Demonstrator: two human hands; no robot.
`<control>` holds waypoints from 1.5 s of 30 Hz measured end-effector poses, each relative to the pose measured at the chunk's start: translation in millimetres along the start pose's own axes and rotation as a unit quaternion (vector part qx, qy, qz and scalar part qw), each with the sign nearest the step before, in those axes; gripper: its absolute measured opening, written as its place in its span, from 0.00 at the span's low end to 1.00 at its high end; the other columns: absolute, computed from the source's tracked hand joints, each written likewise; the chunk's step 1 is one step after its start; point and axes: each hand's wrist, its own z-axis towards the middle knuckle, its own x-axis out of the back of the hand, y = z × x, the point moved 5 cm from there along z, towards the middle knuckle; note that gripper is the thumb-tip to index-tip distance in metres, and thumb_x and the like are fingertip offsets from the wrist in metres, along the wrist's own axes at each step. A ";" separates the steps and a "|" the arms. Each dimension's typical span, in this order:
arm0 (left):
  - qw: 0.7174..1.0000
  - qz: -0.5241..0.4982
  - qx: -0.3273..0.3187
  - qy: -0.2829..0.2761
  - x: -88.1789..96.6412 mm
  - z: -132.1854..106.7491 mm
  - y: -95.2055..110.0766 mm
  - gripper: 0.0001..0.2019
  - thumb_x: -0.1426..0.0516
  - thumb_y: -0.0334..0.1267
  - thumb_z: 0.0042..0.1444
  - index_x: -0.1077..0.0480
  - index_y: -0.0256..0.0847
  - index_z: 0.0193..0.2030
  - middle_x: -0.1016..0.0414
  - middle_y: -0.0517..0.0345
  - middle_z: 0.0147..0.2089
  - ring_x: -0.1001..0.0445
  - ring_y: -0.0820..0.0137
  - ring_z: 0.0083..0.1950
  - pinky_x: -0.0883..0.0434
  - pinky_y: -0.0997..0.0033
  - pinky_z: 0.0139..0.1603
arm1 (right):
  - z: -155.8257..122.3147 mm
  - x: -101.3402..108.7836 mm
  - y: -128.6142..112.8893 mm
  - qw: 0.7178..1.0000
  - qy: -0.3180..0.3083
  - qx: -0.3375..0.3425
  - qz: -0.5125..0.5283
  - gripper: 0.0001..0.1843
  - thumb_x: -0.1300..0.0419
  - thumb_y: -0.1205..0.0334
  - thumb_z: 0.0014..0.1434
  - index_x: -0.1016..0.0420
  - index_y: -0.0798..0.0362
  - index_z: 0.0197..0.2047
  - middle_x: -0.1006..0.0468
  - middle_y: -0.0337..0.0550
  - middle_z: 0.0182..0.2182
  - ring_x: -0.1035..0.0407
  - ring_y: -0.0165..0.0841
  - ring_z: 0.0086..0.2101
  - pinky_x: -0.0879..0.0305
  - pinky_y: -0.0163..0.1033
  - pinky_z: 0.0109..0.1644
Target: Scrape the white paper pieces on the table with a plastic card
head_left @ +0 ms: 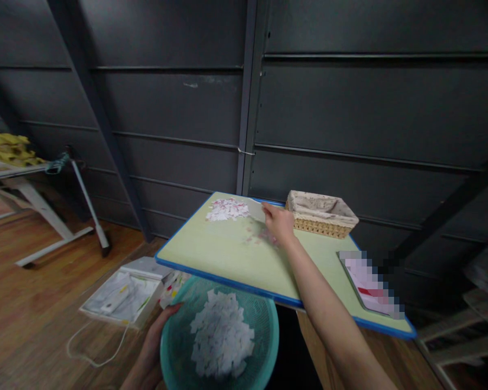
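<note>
My left hand (162,324) grips the left rim of a round green plastic basket (270,346), just below the table's front edge. Inside the basket lies a heap of small white paper scraps (222,336). Over the table, my right hand (279,222) is closed on a thin, pale, flat sheet (256,209), its exact kind unclear. The sheet's left end is beside a pile of white paper scraps with reddish marks (228,209) on the tabletop. A faint pinkish patch (260,236) shows below my right hand.
The pale-yellow table (211,249) has a blue edge. On it are a cloth-lined wicker basket (321,227) at the back right and a flat tablet-like device (368,287), partly pixelated. An open white box (114,298) with a cord lies on the floor. A dark panel wall stands behind.
</note>
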 end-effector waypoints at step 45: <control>0.998 0.029 0.044 -0.029 6.3 8.7 -4.0 0.12 0.40 0.31 0.48 0.29 0.33 0.41 0.21 0.54 0.19 0.21 0.57 0.23 0.24 0.60 0.28 | -5.4 -14.8 -41.6 0.991 -0.055 0.113 0.052 0.20 0.51 0.63 0.64 0.29 0.43 0.57 0.21 0.42 0.46 0.25 0.34 0.42 0.36 0.34 0.43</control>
